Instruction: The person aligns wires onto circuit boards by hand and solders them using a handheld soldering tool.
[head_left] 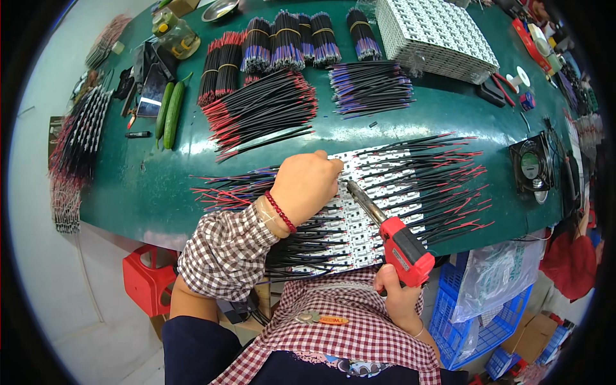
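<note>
My right hand (399, 296) grips a red and black soldering gun (407, 250). Its metal tip points up and left, at the white circuit board panel (378, 179) on the table's near edge. Over the left half of that panel, my left hand (307, 183) is closed in a pinch, close to the tip; whatever the fingers hold is hidden. Black wires with red ends (452, 186) stick out from the panel's right side. More dark wires (234, 189) spread from its left side, partly under my left wrist and checked sleeve.
Beyond the panel lie loose black wires with red ends (263, 109), purple-ended wires (371, 88) and several banded bundles (285, 42). A stack of white boards (436, 38) stands at the back. Cucumbers (172, 115) lie left; a small fan (531, 163) stands right. Below are a red stool (149, 279) and blue crates (452, 321).
</note>
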Tool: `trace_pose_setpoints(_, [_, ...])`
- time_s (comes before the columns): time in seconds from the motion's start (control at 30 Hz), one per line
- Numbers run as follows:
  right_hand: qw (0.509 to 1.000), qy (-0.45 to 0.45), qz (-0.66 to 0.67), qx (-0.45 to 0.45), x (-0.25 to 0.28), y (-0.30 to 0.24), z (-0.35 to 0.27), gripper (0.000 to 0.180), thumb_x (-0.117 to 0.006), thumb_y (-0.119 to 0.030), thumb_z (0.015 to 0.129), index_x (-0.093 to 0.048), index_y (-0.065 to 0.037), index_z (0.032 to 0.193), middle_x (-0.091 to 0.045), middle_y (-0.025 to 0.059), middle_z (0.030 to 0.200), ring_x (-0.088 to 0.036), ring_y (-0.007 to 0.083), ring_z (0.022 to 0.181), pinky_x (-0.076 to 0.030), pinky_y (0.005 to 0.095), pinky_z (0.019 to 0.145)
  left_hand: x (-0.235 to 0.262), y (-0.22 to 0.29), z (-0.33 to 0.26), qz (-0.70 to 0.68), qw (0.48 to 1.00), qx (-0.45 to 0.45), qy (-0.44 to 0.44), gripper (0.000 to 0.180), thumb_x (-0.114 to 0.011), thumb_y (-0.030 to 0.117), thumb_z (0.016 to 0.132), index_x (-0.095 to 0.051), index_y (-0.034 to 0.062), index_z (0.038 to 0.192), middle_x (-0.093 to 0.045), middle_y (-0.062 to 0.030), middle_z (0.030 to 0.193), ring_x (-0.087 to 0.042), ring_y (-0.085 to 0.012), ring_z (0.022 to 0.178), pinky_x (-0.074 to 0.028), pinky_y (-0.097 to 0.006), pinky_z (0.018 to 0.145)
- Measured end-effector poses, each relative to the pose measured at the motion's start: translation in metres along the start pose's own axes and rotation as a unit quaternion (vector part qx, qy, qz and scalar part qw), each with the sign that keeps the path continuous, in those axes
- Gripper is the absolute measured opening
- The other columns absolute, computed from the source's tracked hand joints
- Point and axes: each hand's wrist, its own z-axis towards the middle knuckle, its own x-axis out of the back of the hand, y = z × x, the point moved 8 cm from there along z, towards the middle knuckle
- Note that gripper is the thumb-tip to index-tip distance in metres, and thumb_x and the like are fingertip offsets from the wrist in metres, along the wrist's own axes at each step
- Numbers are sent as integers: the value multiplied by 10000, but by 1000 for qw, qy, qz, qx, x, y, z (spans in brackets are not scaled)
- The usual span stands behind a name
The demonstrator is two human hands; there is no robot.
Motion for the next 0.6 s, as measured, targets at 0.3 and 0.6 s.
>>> trace_pose_setpoints(0.3, [999, -12, -36, 2, -1, 1, 1, 314, -527, -173, 940, -537, -21, 665, -552, 44, 592, -524, 116, 540, -414, 260, 525, -1, 0, 0, 10, 1000, 0, -8, 69, -616, 109, 730, -598, 48, 702, -564, -120, 679, -592, -323, 611, -477, -428, 564])
trace_pose_setpoints(0.6, [1000, -7, 3, 16, -2, -6, 0, 351, -500, -200, 953, -509, -15, 656, -537, 68, 585, -530, 148, 516, -439, 282, 505, -2, 0, 0, 9, 1000, -7, -9, 66, -616, 115, 731, -611, 51, 718, -582, -123, 707, -602, -321, 623, -487, -425, 579])
